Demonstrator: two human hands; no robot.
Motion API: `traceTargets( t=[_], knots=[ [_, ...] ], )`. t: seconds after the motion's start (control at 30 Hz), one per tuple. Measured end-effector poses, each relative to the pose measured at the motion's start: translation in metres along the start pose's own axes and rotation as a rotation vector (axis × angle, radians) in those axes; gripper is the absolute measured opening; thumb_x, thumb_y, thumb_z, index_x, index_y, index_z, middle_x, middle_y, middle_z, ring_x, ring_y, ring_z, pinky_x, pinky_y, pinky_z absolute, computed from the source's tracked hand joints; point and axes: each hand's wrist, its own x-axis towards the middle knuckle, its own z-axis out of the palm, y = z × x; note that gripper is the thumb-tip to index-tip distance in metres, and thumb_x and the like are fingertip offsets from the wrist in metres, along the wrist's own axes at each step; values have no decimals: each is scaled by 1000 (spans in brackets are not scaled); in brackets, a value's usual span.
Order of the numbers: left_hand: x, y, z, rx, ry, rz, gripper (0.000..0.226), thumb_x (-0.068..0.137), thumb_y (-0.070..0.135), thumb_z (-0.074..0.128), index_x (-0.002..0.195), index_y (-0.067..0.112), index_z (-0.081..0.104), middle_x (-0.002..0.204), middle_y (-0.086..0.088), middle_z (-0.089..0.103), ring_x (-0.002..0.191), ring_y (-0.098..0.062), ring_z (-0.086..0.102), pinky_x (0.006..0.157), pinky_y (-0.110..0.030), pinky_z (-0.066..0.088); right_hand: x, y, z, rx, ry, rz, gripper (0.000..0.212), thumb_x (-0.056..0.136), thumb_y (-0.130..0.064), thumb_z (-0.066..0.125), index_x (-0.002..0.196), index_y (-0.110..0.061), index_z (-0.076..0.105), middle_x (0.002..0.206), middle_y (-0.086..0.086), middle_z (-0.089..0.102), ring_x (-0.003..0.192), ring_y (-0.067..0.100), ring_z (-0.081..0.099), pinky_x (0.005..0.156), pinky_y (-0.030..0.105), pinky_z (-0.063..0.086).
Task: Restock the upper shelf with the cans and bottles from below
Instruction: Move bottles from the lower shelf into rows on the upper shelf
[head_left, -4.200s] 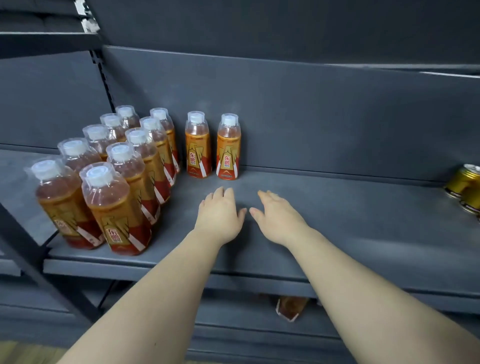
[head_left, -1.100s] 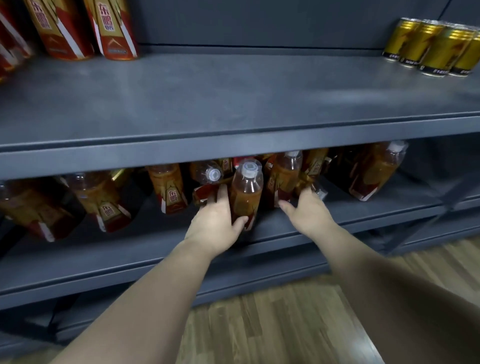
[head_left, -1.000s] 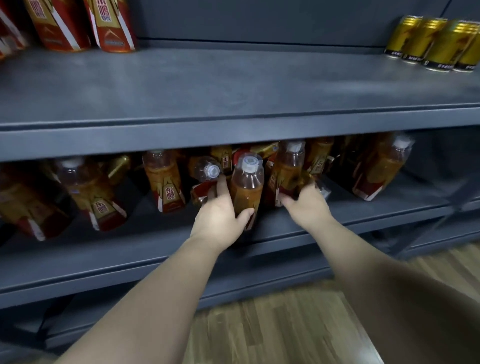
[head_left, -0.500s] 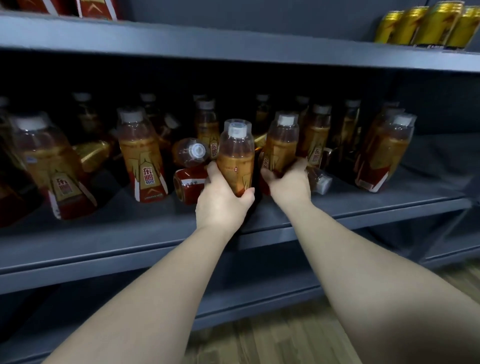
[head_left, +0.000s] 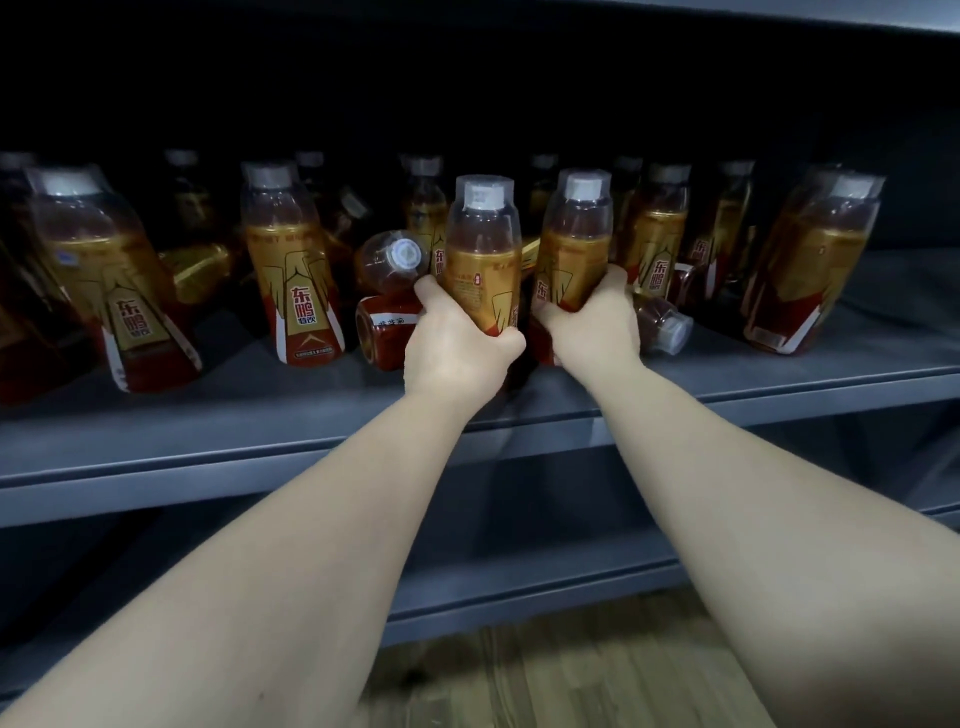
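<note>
Two upright amber drink bottles with white caps and gold-red labels stand side by side at the front middle of the lower shelf (head_left: 311, 431). My left hand (head_left: 457, 348) grips the left bottle (head_left: 483, 249) around its lower half. My right hand (head_left: 597, 327) grips the right bottle (head_left: 574, 244) the same way. Both bottle bases are hidden behind my hands. The upper shelf shows only as a grey edge (head_left: 883, 13) at the top right.
Several more bottles crowd the lower shelf, some upright (head_left: 291, 270), some leaning (head_left: 810, 270). A toppled bottle (head_left: 389, 301) lies left of my left hand, another (head_left: 662, 325) right of my right hand. Lower shelves and wooden floor (head_left: 545, 675) are below.
The view has dropped from the upper shelf to the lower one and moved closer. Both hands reached in and closed around a bottle each; the gold cans have left the view.
</note>
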Motion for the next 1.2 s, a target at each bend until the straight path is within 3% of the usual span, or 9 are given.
traceTargets(
  t=[0.23,0.37,0.5,0.67,0.83,0.93,1.0,1.1,1.2],
  knots=[
    [0,2,-13,-151,-93,20,57,75,22,79,120,16,44,119,-5,54,101,-23,59,37,-10,41,-13,2,-10,139,-79,-14,75,79,-37,77,138,-23,33,114,-2,62,99,29,66,82,51,59],
    [-3,-5,-20,-217,-149,50,60,80,16,77,127,20,40,109,5,61,91,-8,62,56,-13,44,-18,6,-12,215,-124,-28,78,87,-27,75,146,-23,25,125,-2,58,111,26,62,91,52,56],
    [-11,-4,-21,-284,-202,45,73,87,12,71,142,23,25,104,7,63,80,-3,63,56,-15,53,-21,8,-14,257,-182,-87,73,95,-18,66,153,-24,22,140,-2,52,125,17,51,108,40,44],
    [-14,-5,-13,-242,-145,109,81,82,28,78,145,24,26,124,4,57,110,-12,60,90,-28,51,-23,8,-8,291,-158,-104,73,93,-28,67,152,-19,25,135,-3,51,118,13,50,98,30,43],
    [-17,-5,-11,-159,-110,131,79,86,30,76,148,21,27,125,6,57,112,-15,56,96,-31,48,-23,11,-1,214,-106,-108,76,93,-35,66,154,-20,24,142,5,50,125,22,52,108,41,43],
    [-17,-5,-14,-171,-117,131,70,90,25,72,147,21,31,122,9,58,110,-13,57,101,-33,47,-26,11,-4,230,-149,-108,78,99,-29,59,159,-22,10,149,0,45,134,18,44,107,29,34],
    [-16,-6,-16,-191,-106,122,70,91,23,71,148,21,29,128,6,58,117,-16,56,104,-36,46,-26,11,-5,240,-171,-106,79,100,-29,57,160,-23,5,152,0,42,137,19,42,113,34,33],
    [-15,-8,-14,-193,-127,108,75,92,23,69,151,22,24,131,4,57,120,-17,56,105,-38,46,-25,10,-2,249,-167,-96,77,97,-30,61,157,-19,15,147,2,47,134,23,46,114,46,38],
    [-13,-6,-12,-185,-139,105,82,87,29,72,152,21,21,125,4,59,114,-16,60,99,-37,51,-24,11,1,244,-154,-98,74,90,-29,70,149,-15,28,139,2,53,127,21,52,106,38,43]
  ],
)
